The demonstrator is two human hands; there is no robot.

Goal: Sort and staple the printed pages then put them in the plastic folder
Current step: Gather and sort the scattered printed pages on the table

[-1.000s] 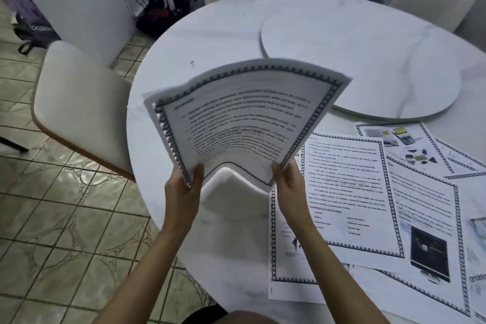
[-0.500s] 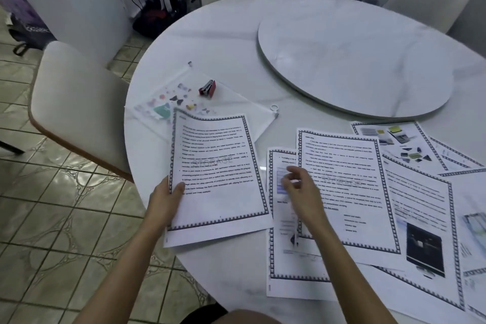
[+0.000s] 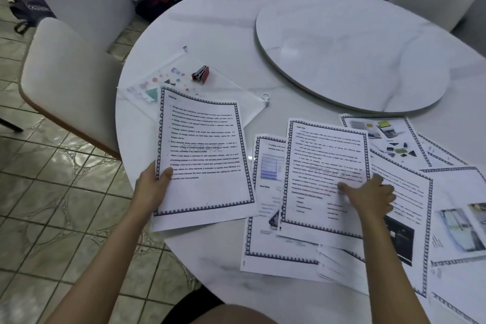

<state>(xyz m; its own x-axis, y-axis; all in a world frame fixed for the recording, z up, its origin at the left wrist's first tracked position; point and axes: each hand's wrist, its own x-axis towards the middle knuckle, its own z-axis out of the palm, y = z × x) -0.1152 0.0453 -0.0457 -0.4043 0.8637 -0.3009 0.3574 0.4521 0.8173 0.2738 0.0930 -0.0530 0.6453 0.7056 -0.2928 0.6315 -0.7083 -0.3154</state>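
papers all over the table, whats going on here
A person is sorting printed pages at a round white table. The left hand grips the edge of a text-only page, while the right hand presses on another page in the overlapping spread. The red stapler sits untouched on the clear plastic folder, which lies partly under the held page. Nothing looks stapled or filed yet.

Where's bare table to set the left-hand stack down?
Free: the table strip between the stapler and the turntable, and the turntable top. Crowded: loose pages right of the left-hand stack; the plastic folder lies under its top edge.
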